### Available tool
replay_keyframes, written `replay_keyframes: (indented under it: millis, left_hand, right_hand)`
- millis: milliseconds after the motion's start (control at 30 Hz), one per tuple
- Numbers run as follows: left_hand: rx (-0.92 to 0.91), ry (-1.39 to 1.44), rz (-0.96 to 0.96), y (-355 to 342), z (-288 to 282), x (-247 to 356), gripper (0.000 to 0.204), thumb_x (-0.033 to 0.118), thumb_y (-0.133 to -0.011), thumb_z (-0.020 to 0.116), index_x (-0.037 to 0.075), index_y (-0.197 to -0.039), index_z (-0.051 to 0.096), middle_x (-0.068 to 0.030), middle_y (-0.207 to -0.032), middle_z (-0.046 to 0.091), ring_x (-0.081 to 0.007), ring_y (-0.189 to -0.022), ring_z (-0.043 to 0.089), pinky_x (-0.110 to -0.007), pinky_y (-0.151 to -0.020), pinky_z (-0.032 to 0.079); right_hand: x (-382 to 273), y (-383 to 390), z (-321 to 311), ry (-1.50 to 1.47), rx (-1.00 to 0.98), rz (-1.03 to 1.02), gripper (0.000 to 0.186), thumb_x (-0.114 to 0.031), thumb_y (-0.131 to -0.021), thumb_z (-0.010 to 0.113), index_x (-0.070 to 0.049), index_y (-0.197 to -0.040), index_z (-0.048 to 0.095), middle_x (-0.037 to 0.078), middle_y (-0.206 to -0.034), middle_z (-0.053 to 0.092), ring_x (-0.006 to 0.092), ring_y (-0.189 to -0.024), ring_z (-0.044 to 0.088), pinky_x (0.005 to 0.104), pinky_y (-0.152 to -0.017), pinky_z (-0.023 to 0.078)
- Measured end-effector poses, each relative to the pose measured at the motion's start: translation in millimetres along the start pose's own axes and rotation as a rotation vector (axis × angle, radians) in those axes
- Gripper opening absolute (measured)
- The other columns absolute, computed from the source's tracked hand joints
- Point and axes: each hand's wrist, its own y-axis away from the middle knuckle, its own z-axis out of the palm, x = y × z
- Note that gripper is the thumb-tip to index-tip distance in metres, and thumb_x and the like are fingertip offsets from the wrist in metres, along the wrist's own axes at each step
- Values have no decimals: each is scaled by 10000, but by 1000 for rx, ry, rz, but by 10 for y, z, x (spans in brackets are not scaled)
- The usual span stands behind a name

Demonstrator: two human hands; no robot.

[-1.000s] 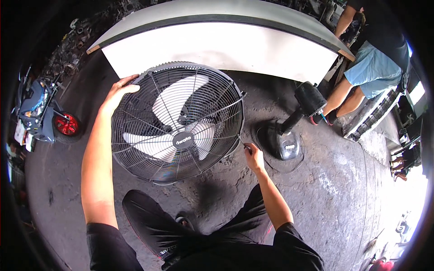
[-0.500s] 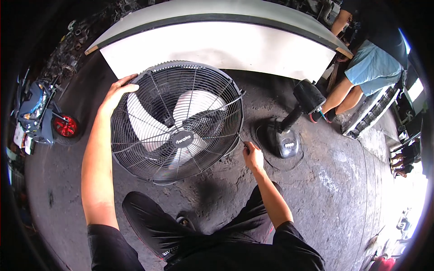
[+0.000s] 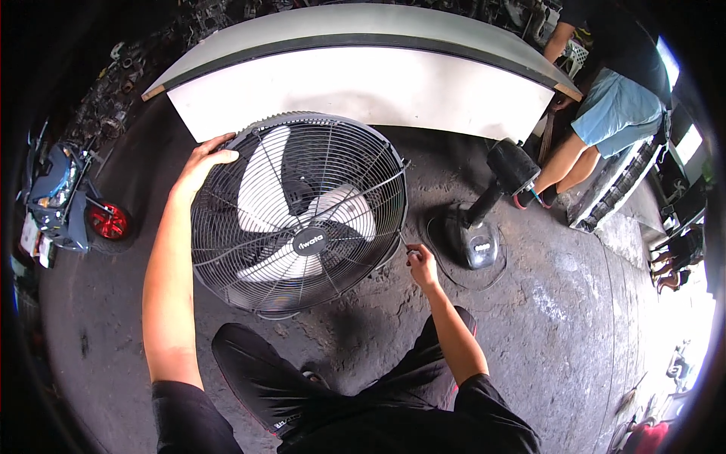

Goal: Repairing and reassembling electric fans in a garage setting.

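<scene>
A large round fan with a black wire guard and pale blades stands in front of me, its grille tilted up toward me. My left hand grips the upper left rim of the guard, thumb on the front and fingers over the edge. Just off the fan's lower right rim is my right hand, its fingers curled in a pinch. Whatever it holds is too small to make out. To the right of that hand, a smaller black fan stand with a round motor head rests on the dark floor.
A long white panelled table stands behind the fan. At the right, a person in blue shorts stands beside it. A motorbike with a red wheel is at the left. A cable loops around the small stand.
The blades have turned inside the guard. My right hand has shifted slightly and its fingers sit a bit apart from the rim. My left hand keeps its grip on the guard.
</scene>
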Motion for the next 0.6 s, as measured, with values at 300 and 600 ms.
replay_keyframes:
  millis: [300, 600]
  left_hand:
    - [-36, -56, 37, 14, 84, 111, 652, 300, -682, 637, 39, -1268, 521, -156, -1293, 480, -265, -1249, 405, -340, -1054, 273]
    - [-21, -51, 80, 14, 46, 60, 628, 306, -679, 682, 37, -1232, 553, -162, -1294, 481, -252, -1240, 416, -337, -1047, 282]
  right_hand:
    - [-68, -244, -123, 395, 35, -168, 264, -122, -796, 540, -68, -1044, 613, 148, -694, 622, 239, -554, 605, 346, -494, 457]
    - [-139, -95, -43, 705, 90, -435, 191, -163, -836, 532, -81, -1003, 576, 150, -781, 618, 306, -569, 603, 416, -486, 471]
